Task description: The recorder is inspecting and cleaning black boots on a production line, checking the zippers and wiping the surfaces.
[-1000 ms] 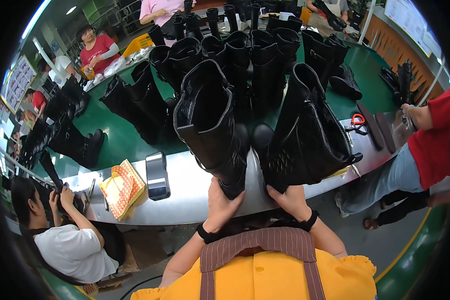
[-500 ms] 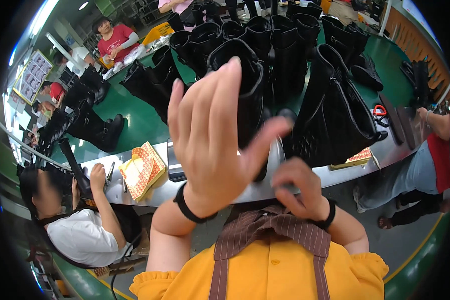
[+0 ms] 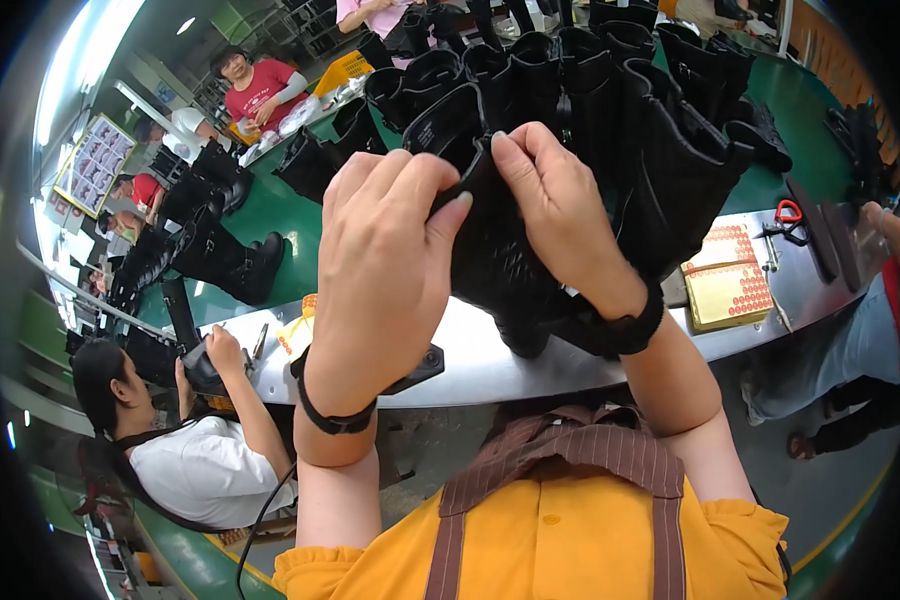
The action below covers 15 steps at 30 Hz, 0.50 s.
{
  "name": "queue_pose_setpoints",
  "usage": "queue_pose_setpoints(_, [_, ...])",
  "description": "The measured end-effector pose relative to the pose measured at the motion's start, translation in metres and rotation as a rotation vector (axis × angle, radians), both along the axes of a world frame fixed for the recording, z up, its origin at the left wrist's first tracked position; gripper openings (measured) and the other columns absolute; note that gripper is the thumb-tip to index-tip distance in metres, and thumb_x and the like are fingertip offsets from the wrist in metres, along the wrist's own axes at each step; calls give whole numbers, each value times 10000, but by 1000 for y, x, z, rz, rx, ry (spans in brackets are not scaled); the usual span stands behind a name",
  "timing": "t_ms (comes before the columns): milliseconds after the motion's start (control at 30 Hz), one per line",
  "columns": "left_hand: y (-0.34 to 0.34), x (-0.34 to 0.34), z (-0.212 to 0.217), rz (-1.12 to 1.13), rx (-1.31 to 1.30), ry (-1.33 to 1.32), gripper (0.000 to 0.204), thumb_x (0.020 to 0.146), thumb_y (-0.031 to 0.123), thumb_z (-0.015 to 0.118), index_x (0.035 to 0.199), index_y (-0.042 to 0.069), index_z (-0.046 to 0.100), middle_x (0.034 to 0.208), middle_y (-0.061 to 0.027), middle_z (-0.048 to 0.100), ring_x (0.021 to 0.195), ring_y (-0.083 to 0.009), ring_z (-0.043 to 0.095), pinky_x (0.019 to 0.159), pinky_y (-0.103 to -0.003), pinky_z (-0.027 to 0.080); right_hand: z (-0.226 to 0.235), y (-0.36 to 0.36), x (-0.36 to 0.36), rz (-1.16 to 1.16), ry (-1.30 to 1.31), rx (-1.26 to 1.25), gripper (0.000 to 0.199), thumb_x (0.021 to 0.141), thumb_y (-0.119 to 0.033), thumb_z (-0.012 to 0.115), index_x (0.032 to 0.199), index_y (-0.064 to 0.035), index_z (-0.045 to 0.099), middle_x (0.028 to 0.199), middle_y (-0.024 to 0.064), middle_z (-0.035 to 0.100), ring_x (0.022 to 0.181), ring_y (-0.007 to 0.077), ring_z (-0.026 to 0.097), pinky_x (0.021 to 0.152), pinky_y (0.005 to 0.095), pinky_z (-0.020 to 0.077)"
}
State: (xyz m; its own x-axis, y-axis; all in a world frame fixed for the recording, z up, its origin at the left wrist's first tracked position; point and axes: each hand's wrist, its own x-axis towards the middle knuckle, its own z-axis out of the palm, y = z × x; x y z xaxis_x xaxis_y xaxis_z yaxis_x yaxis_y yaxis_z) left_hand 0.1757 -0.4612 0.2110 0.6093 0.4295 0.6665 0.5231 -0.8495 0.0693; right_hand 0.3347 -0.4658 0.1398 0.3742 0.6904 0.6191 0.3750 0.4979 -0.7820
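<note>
A tall black boot stands in front of me, its open top facing up between my hands. My right hand is closed at the top edge, thumb and forefinger pinching the rim. On the left side of the same opening, my left hand has its fingers curled and its thumb close to the forefinger at the rim. The exact grip of the left fingertips is partly hidden. Another tall black boot stands just beyond my right hand.
Several black boots crowd the green table farther back. On the metal edge strip lie a stack of yellow sticker sheets and red-handled scissors. A co-worker in white sits at left, holding a boot. Another person stands at right.
Both hands have reached the boot's top; the left turned from spread fingers to curled ones, and the right moved up and forward. The boot has come nearer. My view has shifted slightly.
</note>
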Motion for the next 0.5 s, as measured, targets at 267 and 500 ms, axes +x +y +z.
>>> queue_pose_setpoints(267, [28, 26, -18, 33, 82, -120, 261, 861, 237, 668, 677, 57, 623, 537, -68, 501, 593, -253, 526, 700, -356, 387, -22, -4, 11, 122, -6, 60, 254, 934, -162, 602, 780, 21, 514, 672, 168, 465, 582, 320, 422, 543, 352, 393])
queue_pose_setpoints(500, [33, 18, -23, 135, 96, -211, 248, 875, 225, 678, 705, 48, 639, 526, -59, 488, 538, -230, 504, 682, -337, 368, -133, -25, 1, 64, -214, -176, 176, 909, -120, 612, 823, 6, 524, 754, 158, 490, 673, 341, 513, 605, 380, 407])
